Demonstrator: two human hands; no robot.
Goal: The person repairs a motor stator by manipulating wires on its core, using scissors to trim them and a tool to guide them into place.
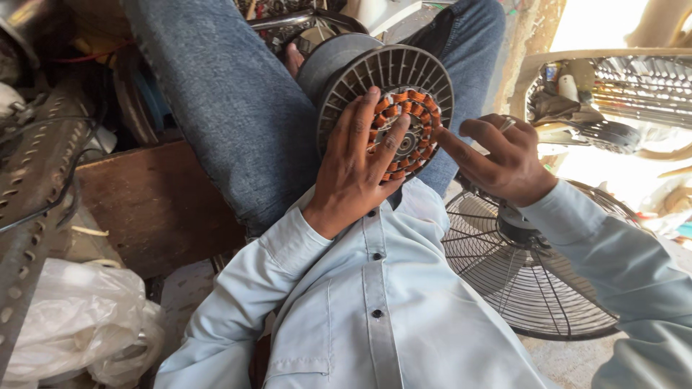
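A grey ribbed spool (pixel 360 68) rests between my knees, and a round stator with copper-coloured windings (pixel 412 122) sits against its face. My left hand (pixel 357 169) lies flat over the stator's left half, fingers spread and pressing on the coils. My right hand (pixel 504 162) is at the stator's right edge, index finger pointing onto the windings and the other fingers curled; a thin wire may run through them, but it is too fine to tell. I wear a pale blue shirt and blue jeans.
A round wire fan guard (pixel 533 281) lies on the floor under my right arm. A wooden board (pixel 155 205) and a perforated metal bar (pixel 32 180) are at the left, with a white plastic bag (pixel 79 317) below. Fan parts (pixel 613 94) stand at the right.
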